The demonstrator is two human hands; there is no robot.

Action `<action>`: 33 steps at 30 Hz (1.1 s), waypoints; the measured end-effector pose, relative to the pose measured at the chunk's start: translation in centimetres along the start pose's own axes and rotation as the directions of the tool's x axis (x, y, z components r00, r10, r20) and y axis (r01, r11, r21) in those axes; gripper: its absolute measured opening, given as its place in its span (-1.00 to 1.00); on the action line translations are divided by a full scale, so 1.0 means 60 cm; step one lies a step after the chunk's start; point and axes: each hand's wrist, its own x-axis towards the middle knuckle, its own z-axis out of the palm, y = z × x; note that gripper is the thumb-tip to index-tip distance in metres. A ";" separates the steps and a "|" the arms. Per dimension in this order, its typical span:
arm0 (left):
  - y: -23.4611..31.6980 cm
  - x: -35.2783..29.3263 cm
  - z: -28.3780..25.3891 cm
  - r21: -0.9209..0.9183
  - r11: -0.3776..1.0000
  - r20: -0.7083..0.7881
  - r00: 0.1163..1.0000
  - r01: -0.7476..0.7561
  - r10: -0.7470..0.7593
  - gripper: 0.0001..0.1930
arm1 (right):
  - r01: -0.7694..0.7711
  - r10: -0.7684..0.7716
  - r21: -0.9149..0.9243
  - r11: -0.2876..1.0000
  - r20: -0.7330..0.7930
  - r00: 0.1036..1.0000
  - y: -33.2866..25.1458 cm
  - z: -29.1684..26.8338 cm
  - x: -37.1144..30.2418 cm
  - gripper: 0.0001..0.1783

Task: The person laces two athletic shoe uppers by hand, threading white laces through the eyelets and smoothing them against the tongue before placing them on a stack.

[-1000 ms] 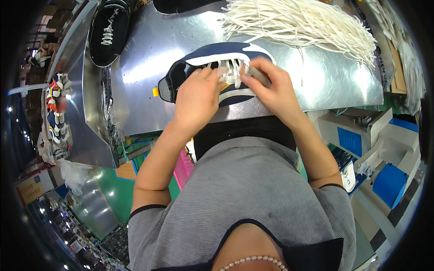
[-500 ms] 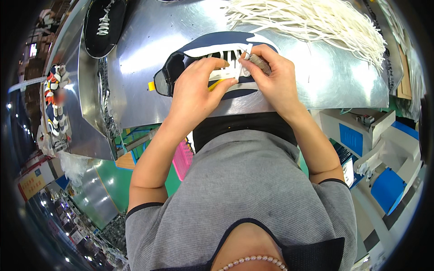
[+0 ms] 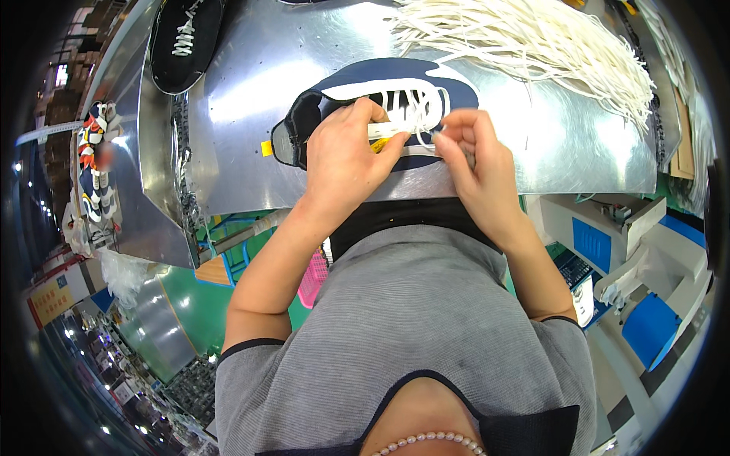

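A dark blue and white sneaker (image 3: 357, 76) lies on its side of the metal table just in front of me, its heel with a yellow tab to the left. White shoelace (image 3: 418, 110) runs loosely across its throat in loops. My left hand (image 3: 346, 156) is closed on the shoe's near edge beside the eyelets, thumb and forefinger apart around the opening. By the toe end, my right hand (image 3: 479, 163) has its fingertips pinched at a loop of the lace. Something greyish shows inside its curled fingers, mostly hidden and blurred.
A big heap of white laces (image 3: 525, 45) covers the table's far right. A black laced shoe (image 3: 186, 45) sits in the channel at the far left. Beyond it are several colourful shoes (image 3: 95, 159). The metal table (image 3: 251, 167) ends close to my waist; a pink basket (image 3: 312, 277) is below.
My right hand has moved right and toward me, off the eyelets. The grey-handled tool seen in it is now mostly hidden. The lace now forms loose loops over the shoe's throat.
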 end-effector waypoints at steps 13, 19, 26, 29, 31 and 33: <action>-0.008 0.002 0.000 -0.088 0.996 0.052 0.998 0.024 -0.020 -0.71 | -0.038 0.043 -0.084 0.996 0.050 0.998 0.018 0.008 -0.012 -0.86; -0.002 -0.003 0.005 -0.096 0.994 0.027 0.998 0.050 -0.048 -0.75 | -0.058 0.063 -0.127 0.990 0.035 0.997 0.019 0.008 -0.016 -0.83; -0.002 -0.002 0.007 -0.099 0.995 0.027 0.999 0.024 -0.022 -0.76 | -0.040 0.046 -0.109 0.993 0.050 0.998 0.014 0.005 -0.013 -0.82; -0.008 -0.004 0.007 -0.129 0.989 0.006 0.997 -0.072 0.073 -0.77 | -0.050 0.056 -0.134 0.990 0.048 0.997 0.019 0.006 -0.009 -0.80; -0.009 -0.007 0.009 -0.090 0.977 -0.005 0.981 -0.192 0.192 -0.77 | -0.085 0.091 -0.149 0.985 0.028 0.996 0.020 0.020 -0.006 -0.78; -0.005 -0.014 0.015 -0.091 0.965 -0.029 0.969 -0.247 0.245 -0.77 | -0.095 0.095 -0.175 0.980 -0.013 0.995 0.022 0.050 0.004 -0.77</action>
